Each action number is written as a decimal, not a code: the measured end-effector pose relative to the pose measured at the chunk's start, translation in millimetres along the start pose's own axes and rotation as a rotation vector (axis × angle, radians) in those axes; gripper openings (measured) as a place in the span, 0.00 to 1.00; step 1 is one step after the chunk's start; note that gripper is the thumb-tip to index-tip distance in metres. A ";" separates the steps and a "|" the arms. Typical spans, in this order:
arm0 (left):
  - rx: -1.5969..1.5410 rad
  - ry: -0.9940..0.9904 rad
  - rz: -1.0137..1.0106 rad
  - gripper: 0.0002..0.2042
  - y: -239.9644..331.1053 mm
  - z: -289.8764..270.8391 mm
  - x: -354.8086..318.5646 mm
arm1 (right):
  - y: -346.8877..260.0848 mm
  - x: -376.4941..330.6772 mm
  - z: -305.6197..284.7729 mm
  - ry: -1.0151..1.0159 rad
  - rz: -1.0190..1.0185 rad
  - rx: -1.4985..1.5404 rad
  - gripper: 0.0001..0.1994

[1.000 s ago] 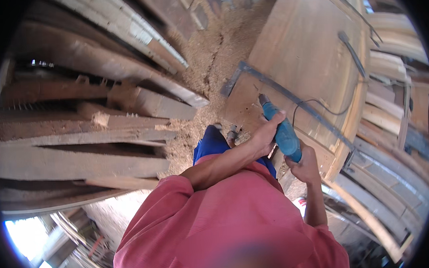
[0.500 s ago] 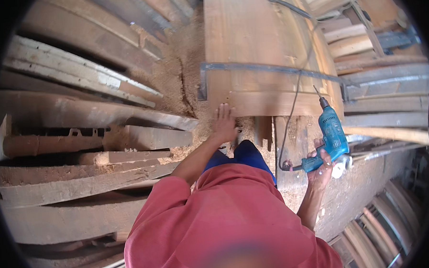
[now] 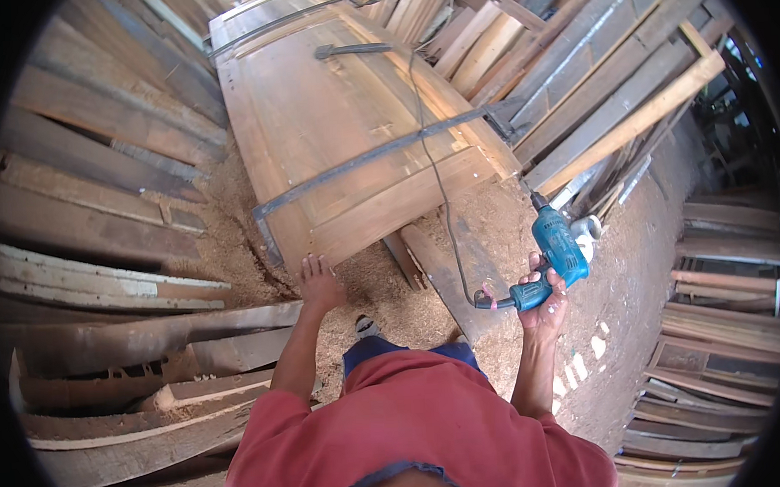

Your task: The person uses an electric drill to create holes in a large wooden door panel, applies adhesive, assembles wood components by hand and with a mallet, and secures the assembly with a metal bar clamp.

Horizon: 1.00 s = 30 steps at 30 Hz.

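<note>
A wooden panel door lies flat in front of me. Across its near part runs a dark metal bar clamp; farther up, a hammer-shaped dark tool rests on the panel. My left hand is at the door's near left corner, fingers stretched out over the edge and holding nothing. In my right hand is a teal electric drill, gripped by its handle. The drill's chuck and thin bit point away from me, beside the door's near right corner. Its dark cord trails over the door.
Stacked planks line the left side, and more boards lean at the right. Sawdust covers the ground. A rough plank lies below the door's near edge. A white round object shows behind the drill.
My view has turned, so the door now slants and more of its far end shows. The left hand stays at the near edge. The right still holds the drill.
</note>
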State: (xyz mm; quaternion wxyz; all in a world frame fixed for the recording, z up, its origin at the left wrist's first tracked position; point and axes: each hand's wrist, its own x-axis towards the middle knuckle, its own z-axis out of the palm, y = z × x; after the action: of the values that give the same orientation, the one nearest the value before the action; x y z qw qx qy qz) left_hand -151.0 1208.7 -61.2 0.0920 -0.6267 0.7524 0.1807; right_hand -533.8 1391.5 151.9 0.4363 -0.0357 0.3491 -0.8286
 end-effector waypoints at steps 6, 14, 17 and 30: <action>0.103 -0.053 -0.061 0.48 -4.0 10.0 14.2 | -54.6 -24.8 -54.3 0.068 -0.034 -0.015 0.23; -0.275 0.313 -0.030 0.42 149.1 62.3 -19.2 | -162.9 -35.4 -163.6 0.179 -0.043 -0.069 0.25; -0.235 0.415 0.066 0.41 240.5 106.8 -36.0 | -194.5 -37.8 -198.2 0.157 -0.012 -0.017 0.24; -2.038 -0.560 0.055 0.37 544.7 32.2 -9.6 | -280.8 -16.8 -300.1 0.247 0.029 0.062 0.22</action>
State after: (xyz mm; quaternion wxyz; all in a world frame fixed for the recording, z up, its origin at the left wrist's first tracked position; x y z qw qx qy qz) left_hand -683.7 1311.2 -1.9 -0.3113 -0.3264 0.2111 0.8672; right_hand -828.7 1673.8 101.0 0.4027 0.0854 0.3748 -0.8307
